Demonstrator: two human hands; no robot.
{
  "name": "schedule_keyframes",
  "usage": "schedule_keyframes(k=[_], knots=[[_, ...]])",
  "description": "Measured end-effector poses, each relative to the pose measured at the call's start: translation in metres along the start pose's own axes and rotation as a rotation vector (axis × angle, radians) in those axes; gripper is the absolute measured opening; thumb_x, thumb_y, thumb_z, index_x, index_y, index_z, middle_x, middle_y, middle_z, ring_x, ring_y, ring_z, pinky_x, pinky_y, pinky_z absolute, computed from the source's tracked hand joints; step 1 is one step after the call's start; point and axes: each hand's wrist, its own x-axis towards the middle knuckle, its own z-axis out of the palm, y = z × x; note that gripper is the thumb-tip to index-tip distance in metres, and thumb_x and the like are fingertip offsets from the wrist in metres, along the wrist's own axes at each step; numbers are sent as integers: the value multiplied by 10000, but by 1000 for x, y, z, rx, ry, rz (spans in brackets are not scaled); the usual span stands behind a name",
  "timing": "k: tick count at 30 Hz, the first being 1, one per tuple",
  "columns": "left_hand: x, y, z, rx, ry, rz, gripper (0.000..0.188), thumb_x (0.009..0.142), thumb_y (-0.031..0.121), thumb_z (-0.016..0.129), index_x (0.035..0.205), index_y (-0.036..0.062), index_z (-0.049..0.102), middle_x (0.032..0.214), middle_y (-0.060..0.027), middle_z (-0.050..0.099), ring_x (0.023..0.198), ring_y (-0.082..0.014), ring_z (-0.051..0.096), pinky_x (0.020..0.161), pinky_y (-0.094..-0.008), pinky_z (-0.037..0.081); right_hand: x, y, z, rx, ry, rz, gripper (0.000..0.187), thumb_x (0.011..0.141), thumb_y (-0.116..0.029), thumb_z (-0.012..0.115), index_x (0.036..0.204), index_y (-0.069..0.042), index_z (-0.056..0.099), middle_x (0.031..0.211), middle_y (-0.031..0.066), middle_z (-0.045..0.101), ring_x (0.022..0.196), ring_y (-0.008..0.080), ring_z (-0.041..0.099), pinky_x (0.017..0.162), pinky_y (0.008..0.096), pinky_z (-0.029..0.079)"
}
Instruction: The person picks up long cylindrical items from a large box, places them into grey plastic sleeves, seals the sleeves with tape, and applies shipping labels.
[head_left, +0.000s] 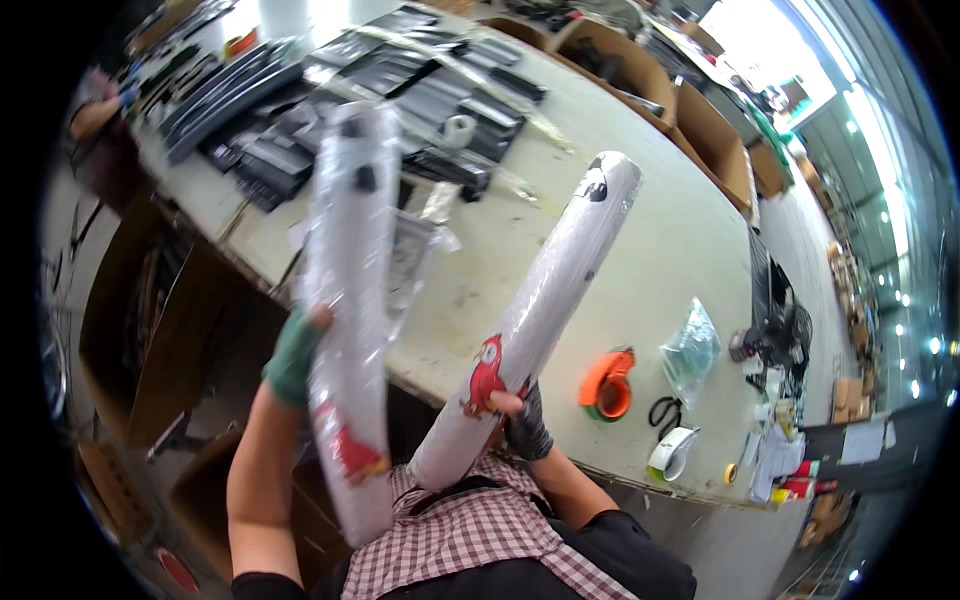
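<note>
Head view: two film-wrapped white rolls, left roll [352,250] and right roll [545,300], held up before the apron [470,535], far ends well apart. Left hand [292,355], green-gloved, grips the left one's side, fingers partly hidden; right hand [527,425], dark-gloved, closed around the other, thumb on top. Step, as judged: handling both together; next move calls for firm grip on slick film. Markings: red bird print [485,378]; no legible writing on either. Beyond, right: table [660,250], orange tape dispenser [607,385], scissors [664,414].
</note>
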Motion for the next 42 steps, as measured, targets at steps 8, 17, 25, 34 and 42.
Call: schedule_keyframes(k=[8, 17, 25, 34, 42], knots=[[148, -220, 154, 1452, -327, 314, 1007, 655, 336, 784, 1463, 109, 226, 1438, -263, 279, 1315, -414, 318, 1072, -433, 315, 5, 10, -149, -1121, 533, -451, 910, 795, -201, 640, 1454, 48, 63, 1463, 282, 209, 1358, 340, 256, 1105, 385, 225], [202, -288, 240, 1159, -437, 492, 979, 647, 230, 705, 1477, 118, 198, 1461, -220, 277, 1364, -379, 249, 1107, -407, 270, 4, -37, -231, -662, 702, -419, 606, 912, -194, 436, 1440, 29, 237, 1458, 214, 312, 1342, 310, 323, 1101, 369, 249], [252, -321, 331, 1282, -430, 262, 1065, 618, 300, 707, 1486, 117, 118, 1476, -286, 167, 1344, -450, 242, 1089, -416, 295, 43, -118, -315, -1250, 907, -250, 567, 860, -218, 572, 1358, -9, 397, 1376, 227, 411, 1263, 349, 412, 1071, 404, 313], [247, -190, 188, 1106, -536, 282, 273, 780, 317, 727, 935, 94, 699, 917, -112, 683, 847, -237, 661, 776, -322, 518, 182, -183, -216, -1894, 888, 438, 859, 701, -343, 698, 1439, -261, 268, 1483, 267, 141, 1310, 434, 309, 1075, 452, 307], [436, 74, -62, 2449, -72, 567, 158, 784, 225, 624, 876, 106, 673, 841, -92, 661, 786, -293, 634, 718, -394, 506, 103, -96, -130, -2036, 857, 425, 805, 705, -324, 622, 1440, -298, 295, 1455, 344, 95, 1361, 475, 196, 1099, 454, 268]])
